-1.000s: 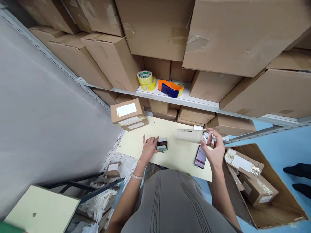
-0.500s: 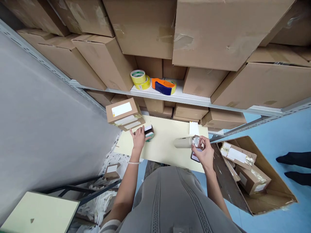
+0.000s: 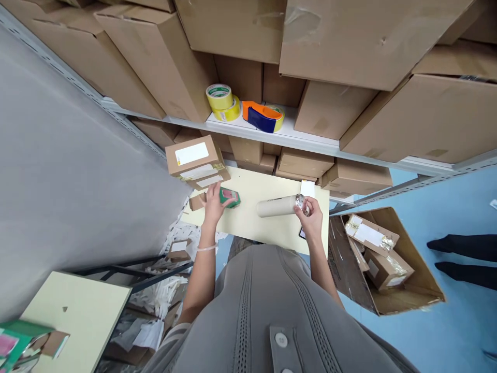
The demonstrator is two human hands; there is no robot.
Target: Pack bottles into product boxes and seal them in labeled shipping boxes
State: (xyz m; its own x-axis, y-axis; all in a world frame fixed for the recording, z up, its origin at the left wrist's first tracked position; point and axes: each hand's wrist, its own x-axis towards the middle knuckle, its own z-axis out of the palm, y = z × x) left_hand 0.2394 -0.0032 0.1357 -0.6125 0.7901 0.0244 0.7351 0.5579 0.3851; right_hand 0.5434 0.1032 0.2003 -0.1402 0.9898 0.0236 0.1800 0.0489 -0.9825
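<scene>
Bottle, pale with a shiny cap, is lying sideways over the middle of the bench, and honestly I can't tell if its body touches the top or hangs just above it. The fingers of my right hand are gripping the cap and cover part of it, and the print on the side is turned too far away to read. My left hand has its fingers around a small green box, so part of that is hidden too. A brown cardboard piece pokes out past my knuckles, can't say if it's a flap of the same box. Phone is mostly behind my right hand, just an edge showing. Counting stuff: one bottle, one phone, one white card at the back, one labelled parcel at the left end, two loose tape rolls stacked on the shelf, plus one tape dispenser. I make it three small cartons in the big open carton on my right, one mostly hidden. A second green box is cut off bottom left, and two dark-clad legs run out of view at the right.
</scene>
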